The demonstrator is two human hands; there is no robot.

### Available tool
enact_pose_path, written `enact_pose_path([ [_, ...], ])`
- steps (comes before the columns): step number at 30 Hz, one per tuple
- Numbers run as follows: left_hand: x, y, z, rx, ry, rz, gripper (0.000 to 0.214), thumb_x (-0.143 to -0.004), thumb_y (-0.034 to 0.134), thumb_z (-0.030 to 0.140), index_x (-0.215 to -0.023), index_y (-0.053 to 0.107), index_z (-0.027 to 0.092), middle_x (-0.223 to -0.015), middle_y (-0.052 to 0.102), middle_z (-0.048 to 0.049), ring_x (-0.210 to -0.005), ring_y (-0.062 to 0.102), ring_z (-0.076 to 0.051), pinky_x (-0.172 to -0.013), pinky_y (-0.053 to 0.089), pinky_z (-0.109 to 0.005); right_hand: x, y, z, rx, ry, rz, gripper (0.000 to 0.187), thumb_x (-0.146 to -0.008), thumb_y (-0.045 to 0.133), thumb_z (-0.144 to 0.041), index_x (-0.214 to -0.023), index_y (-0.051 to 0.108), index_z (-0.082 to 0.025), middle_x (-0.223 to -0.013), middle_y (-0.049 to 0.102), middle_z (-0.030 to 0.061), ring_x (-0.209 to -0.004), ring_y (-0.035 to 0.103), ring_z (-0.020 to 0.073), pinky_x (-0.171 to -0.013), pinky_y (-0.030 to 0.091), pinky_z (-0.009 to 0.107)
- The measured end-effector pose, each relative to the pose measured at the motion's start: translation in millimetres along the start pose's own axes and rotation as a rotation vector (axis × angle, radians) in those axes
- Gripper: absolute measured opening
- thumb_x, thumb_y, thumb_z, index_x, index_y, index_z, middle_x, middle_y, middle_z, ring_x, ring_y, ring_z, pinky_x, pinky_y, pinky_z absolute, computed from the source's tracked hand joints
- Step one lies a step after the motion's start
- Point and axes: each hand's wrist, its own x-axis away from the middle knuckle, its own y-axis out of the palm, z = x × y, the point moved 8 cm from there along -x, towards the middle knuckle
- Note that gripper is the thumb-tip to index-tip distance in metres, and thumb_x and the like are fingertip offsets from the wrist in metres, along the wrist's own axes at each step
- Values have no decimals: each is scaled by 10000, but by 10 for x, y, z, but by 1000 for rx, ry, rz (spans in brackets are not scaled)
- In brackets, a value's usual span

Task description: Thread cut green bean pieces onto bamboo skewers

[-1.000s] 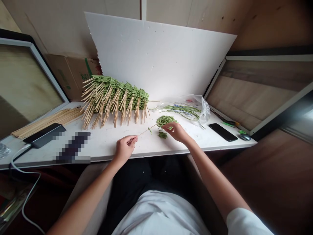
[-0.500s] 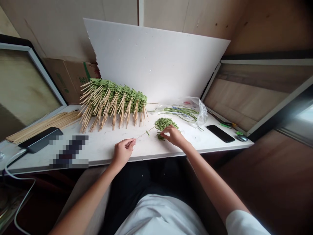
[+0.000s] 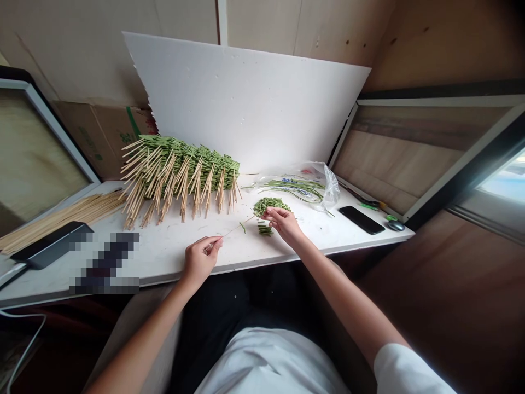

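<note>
My left hand (image 3: 200,260), fingers closed, pinches a thin bamboo skewer (image 3: 232,230) that points up and right. A short cut green stem piece (image 3: 243,226) sits crosswise at the skewer; whether it is pierced is hard to see. Near the skewer's far end is my right hand (image 3: 285,223), its thumb and fingertips pinched together. What they hold is too small to make out. Just behind that hand lies a heap of cut green stem pieces (image 3: 270,204). A small row of such pieces (image 3: 264,229) lies below it on the white table (image 3: 229,257).
Filled skewers (image 3: 180,169) are stacked at the back left, sticks toward me. Bare bamboo skewers (image 3: 88,210) lie left, near a black device (image 3: 51,246). A plastic bag (image 3: 330,186) with long green stems, a phone (image 3: 361,220) and a mouse (image 3: 396,225) are right. A white board (image 3: 250,98) stands behind.
My right hand has moved up and left from the small row of pieces to the skewer's far end. The left hand keeps its grip on the skewer. The camera view has shifted slightly.
</note>
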Motion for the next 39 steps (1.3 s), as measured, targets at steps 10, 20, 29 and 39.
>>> enact_pose_path([
  [10,6,1,44,-14,19,-7,232,-943,695,359,-1010,815,172,-912,813,-101,-721,744,-201,-689,608,-277,113,184,-52,-42,17,-32,413,-699,912,-523,-955,798,-220,-969,816,82,-1028,763,269,-727,592,299],
  [20,-8,-18,137,-41,39,5,218,-942,677,344,-963,813,175,-834,795,-71,-605,649,-156,-611,538,-252,139,237,-42,-7,-8,-14,402,-717,874,-578,-856,772,-215,-936,814,90,-1003,773,291,-758,599,338],
  [29,-6,-16,136,-42,39,9,211,-941,675,336,-956,814,179,-816,790,-61,-574,611,-143,-590,506,-246,126,236,14,-3,-30,-24,378,-773,835,-582,-866,778,-220,-945,813,95,-930,784,269,-773,596,351],
  [39,-9,-12,142,-43,46,7,195,-939,682,312,-963,815,171,-870,800,-71,-610,637,-146,-620,525,-248,138,241,21,-27,-25,9,372,-775,837,-582,-851,788,-221,-936,815,91,-968,782,278,-724,587,326],
])
